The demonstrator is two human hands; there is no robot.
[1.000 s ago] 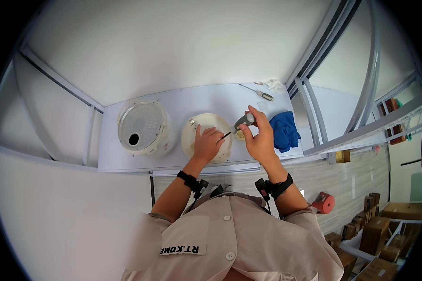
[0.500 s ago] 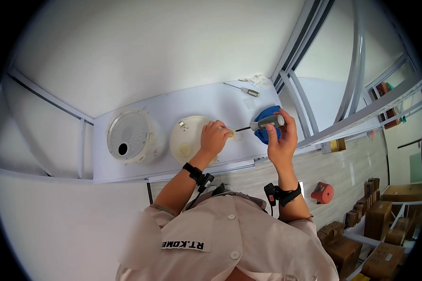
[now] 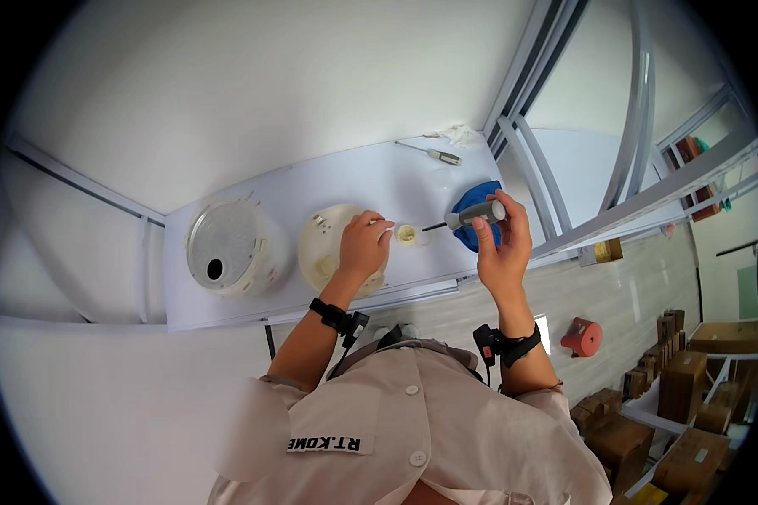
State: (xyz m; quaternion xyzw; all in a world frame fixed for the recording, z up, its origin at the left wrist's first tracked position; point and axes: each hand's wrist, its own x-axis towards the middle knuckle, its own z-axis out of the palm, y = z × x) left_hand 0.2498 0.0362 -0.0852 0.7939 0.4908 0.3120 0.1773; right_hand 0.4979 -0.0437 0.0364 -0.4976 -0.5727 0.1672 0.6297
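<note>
Over the white tabletop [image 3: 312, 183], the right hand [image 3: 506, 257] is gripping a screwdriver [image 3: 475, 215]; whether the left hand [image 3: 361, 251] is grasping anything is unclear.

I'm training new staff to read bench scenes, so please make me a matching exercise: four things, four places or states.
1. blue cloth
2. white tub
3. red cylinder
4. right hand

A. on the floor
B. gripping a screwdriver
C. toward the table's right end
D. toward its left end

Pairs: 1-C, 2-D, 3-A, 4-B
</note>
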